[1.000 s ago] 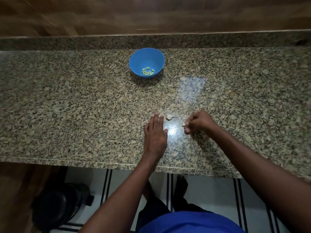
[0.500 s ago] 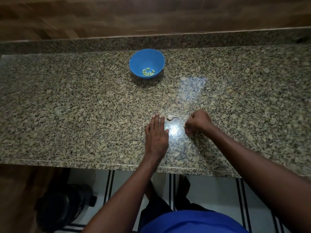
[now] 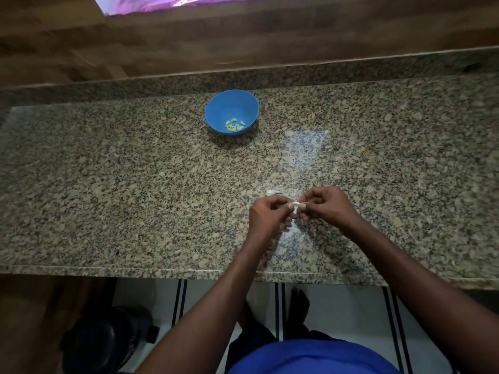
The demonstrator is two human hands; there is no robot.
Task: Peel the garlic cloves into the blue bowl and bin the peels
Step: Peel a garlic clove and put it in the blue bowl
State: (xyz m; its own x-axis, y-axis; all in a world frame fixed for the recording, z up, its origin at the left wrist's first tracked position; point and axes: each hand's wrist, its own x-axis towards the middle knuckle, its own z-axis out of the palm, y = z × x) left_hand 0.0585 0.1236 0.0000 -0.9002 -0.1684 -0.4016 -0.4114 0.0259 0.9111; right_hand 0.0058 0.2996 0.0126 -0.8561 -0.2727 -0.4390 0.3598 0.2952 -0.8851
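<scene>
Midway, a pale garlic clove (image 3: 296,204) is pinched between curled fingertips of left hand (image 3: 266,215) and right hand (image 3: 328,206); peeled cloves (image 3: 234,125) are held in the round blue plastic bowl (image 3: 224,109) at eleven o'clock, while one pale piece (image 3: 273,192), clove or husk, is left at twelve o'clock.

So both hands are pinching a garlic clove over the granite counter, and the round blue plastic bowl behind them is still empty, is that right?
Not quite: the head view shows the round blue plastic bowl already holds several peeled cloves. The left hand and right hand do pinch a garlic clove over the granite counter.
</scene>
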